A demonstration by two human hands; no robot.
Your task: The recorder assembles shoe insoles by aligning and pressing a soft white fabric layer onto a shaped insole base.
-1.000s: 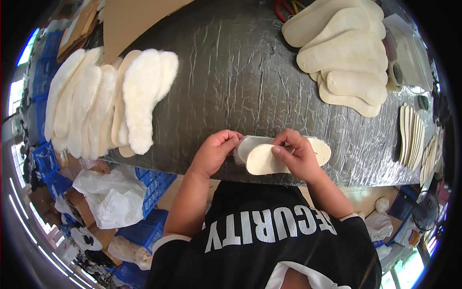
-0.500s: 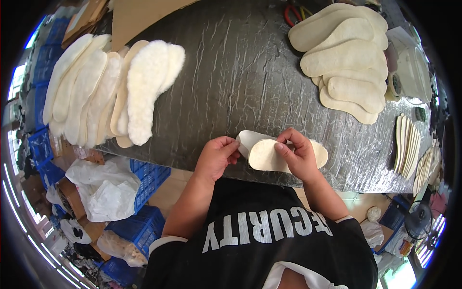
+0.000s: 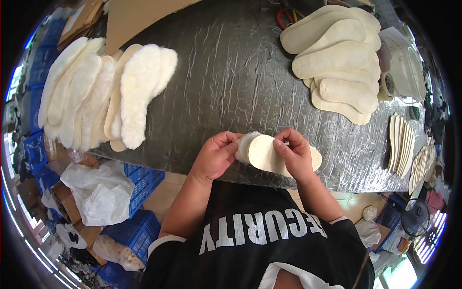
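Near the front edge of the dark table, both my hands hold a cream insole (image 3: 267,155). A fluffy white fleece layer (image 3: 242,148) shows behind its left end. My left hand (image 3: 217,155) is closed, with thumb and fingertips pinching that fleece end. My right hand (image 3: 294,153) grips the insole across its middle, thumb on top, and its right end sticks out past the fingers. Away to the left lies a row of overlapping fleece insoles (image 3: 142,91), the nearest one fluffy side up. At the far right is a pile of flat cream insoles (image 3: 337,60).
Several thin insoles (image 3: 400,144) stand in a row by the right edge. Red-handled scissors (image 3: 285,18) and a clear plastic tub (image 3: 409,72) lie beyond. A cardboard sheet (image 3: 139,21) covers the far left. Blue crates (image 3: 144,185) and a white plastic bag (image 3: 98,192) sit below the table's left side.
A smooth white flap showed at the left end of the insole; now fluffy fleece shows there. My left hand still pinches that end. The whole view has shifted slightly.
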